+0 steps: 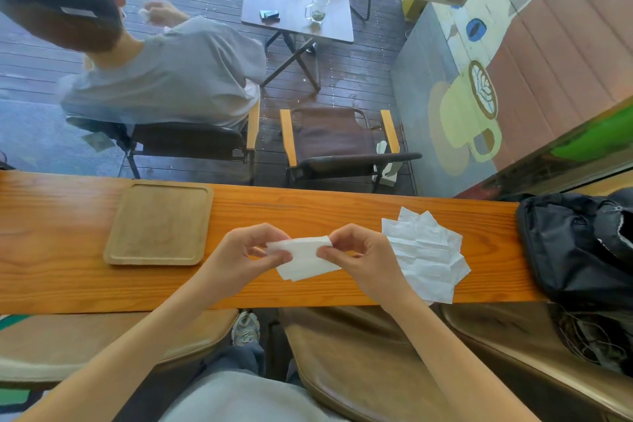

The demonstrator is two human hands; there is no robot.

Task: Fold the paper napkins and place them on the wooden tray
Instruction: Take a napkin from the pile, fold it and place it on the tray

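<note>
A white paper napkin, partly folded, hangs just above the wooden counter between both hands. My left hand pinches its left end and my right hand pinches its right end. To the right lies a loose pile of several unfolded white napkins, spread like a fan, partly hidden by my right wrist. The wooden tray sits to the left on the counter, with nothing on it.
A black bag rests on the counter's right end. Beyond the glass a person sits in a chair, with another chair and a small table behind. Brown stool seats stand below the counter's near edge.
</note>
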